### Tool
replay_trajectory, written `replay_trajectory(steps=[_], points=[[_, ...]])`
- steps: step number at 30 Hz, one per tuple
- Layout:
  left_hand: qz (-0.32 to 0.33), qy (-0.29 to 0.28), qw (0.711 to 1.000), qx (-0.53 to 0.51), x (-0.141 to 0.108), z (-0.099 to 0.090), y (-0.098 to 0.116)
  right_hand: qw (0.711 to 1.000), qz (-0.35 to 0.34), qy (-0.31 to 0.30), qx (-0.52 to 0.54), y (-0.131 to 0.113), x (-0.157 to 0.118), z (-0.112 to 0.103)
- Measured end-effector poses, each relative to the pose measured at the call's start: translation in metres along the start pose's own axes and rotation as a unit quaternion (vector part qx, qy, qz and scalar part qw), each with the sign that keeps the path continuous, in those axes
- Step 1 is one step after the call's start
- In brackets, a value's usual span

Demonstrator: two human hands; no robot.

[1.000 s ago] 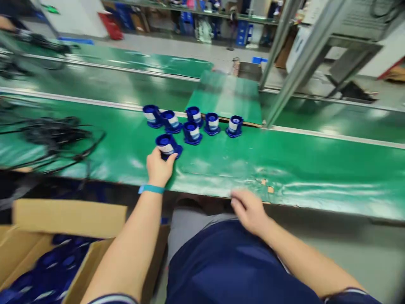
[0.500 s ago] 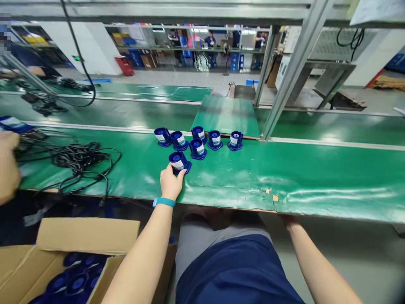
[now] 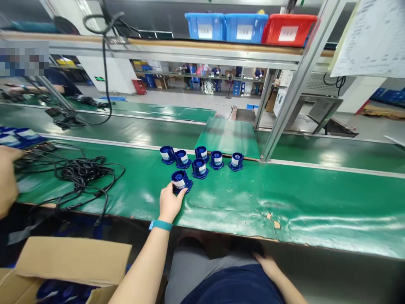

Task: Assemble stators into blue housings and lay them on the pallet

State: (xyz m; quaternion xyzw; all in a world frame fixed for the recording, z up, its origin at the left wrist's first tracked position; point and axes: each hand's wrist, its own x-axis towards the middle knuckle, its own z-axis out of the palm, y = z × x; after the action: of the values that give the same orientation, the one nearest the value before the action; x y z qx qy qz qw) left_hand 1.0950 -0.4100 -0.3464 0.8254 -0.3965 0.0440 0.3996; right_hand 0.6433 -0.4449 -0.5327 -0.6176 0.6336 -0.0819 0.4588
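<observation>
My left hand (image 3: 170,203), with a teal band at the wrist, is closed around the near side of a blue round plastic housing (image 3: 180,179) with a flanged base and a white label. That housing stands upright on the green-covered bench (image 3: 221,202). Just behind it are several matching housings; the nearest is a blue housing (image 3: 200,168), and a separate blue housing (image 3: 236,161) stands furthest right. My right hand (image 3: 263,261) is low by my lap, below the bench edge. Its fingers are partly hidden, and I see nothing in it.
Black cables (image 3: 84,171) lie tangled on the bench at left, beside another person's hand (image 3: 8,179). An open cardboard box (image 3: 72,259) with blue housings sits below. A metal post (image 3: 287,88) rises behind the bench; blue bins (image 3: 205,26) and a red bin (image 3: 289,30) stand on the shelf.
The view has tilted up, bringing the shelf bins into sight. My right hand has moved from the bench's underside edge inward to my lap. My left hand stays on the same housing.
</observation>
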Motion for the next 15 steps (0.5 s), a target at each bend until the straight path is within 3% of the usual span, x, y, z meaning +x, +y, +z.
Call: replay_trajectory(steps=[4, 7, 11, 15], points=[[-0.001, 0.003, 1.000, -0.017, -0.001, -0.005, -0.001, 0.998, -0.042, 0.036, -0.035, 0.011, 0.010, 0.000], [0.000, 0.004, 1.000, -0.025, -0.003, -0.008, -0.002, 0.996, -0.027, 0.063, -0.054, 0.012, 0.009, 0.001], [0.001, 0.012, 0.999, -0.030, -0.004, -0.013, -0.002, 0.989, -0.047, 0.102, -0.094, 0.002, -0.002, 0.002], [-0.009, 0.008, 0.999, -0.036, -0.007, -0.019, -0.002, 0.981, -0.098, 0.104, -0.129, -0.016, -0.013, -0.002]])
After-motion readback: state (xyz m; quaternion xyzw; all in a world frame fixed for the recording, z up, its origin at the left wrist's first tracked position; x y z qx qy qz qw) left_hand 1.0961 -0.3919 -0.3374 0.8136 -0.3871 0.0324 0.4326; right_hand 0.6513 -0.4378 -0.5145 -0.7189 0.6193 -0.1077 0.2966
